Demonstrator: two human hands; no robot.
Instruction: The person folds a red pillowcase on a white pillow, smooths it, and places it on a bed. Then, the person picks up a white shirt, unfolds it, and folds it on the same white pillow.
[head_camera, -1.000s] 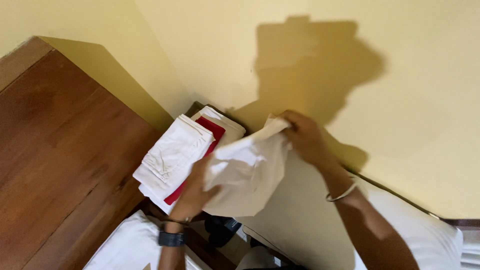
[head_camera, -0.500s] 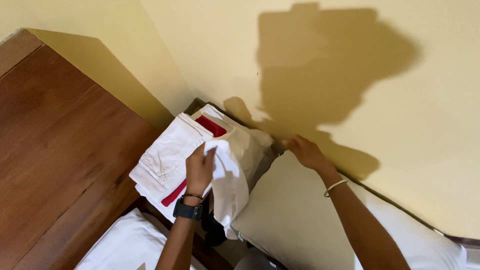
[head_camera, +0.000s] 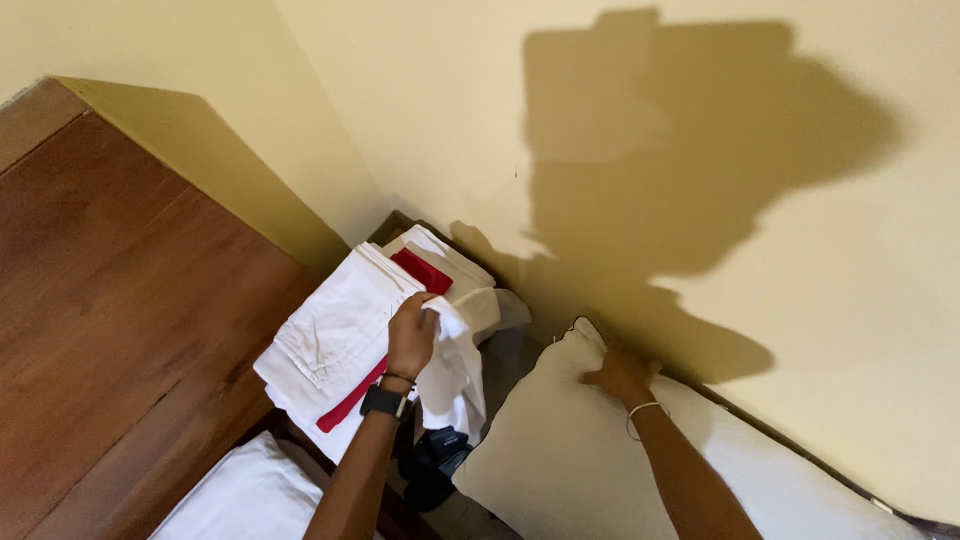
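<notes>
Yellow wall corner, left hand (head_camera: 412, 335) clenched on white cloth (head_camera: 455, 375) over folded linen stack (head_camera: 335, 345), right hand (head_camera: 622, 375) flat, open on pillow (head_camera: 560, 450).

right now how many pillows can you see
2: a cream pillow under the right hand against the wall, and a white pillow at the bottom left beside the left forearm. Others may lie out of frame.

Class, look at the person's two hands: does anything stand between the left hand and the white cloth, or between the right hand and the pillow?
Nothing visible does. The left hand already grips the white cloth, which hangs beside the stack of folded linens. The right hand rests flat on the pillow, with nothing between them.
</notes>
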